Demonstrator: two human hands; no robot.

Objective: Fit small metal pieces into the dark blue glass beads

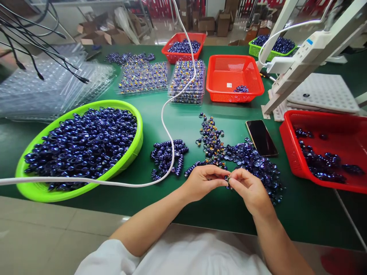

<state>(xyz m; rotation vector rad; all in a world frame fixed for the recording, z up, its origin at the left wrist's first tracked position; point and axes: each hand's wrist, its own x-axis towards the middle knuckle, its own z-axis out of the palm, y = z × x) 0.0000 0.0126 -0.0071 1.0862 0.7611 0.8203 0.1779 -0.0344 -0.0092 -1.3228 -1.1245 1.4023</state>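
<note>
My left hand (199, 183) and my right hand (250, 189) meet fingertip to fingertip above the near part of the table. Both are closed in a pinch on one small shiny piece (228, 181), mostly hidden by the fingers; its exact kind cannot be made out. Just beyond my left hand lies a loose trail of dark blue and gold pieces (210, 137). Beside and behind my right hand spreads a heap of glossy dark blue round caps (258, 162). Left of the hands lie short stacked rows of dark blue ring-like pieces (169, 154).
A large lime-green basket (139, 133) of blue ring-like pieces stands left. A white cable (163, 114) crosses the table. At right are a phone (261, 138) and a red basket (295, 160). Filled clear trays (187, 82) and another red basket (235, 61) stand farther back.
</note>
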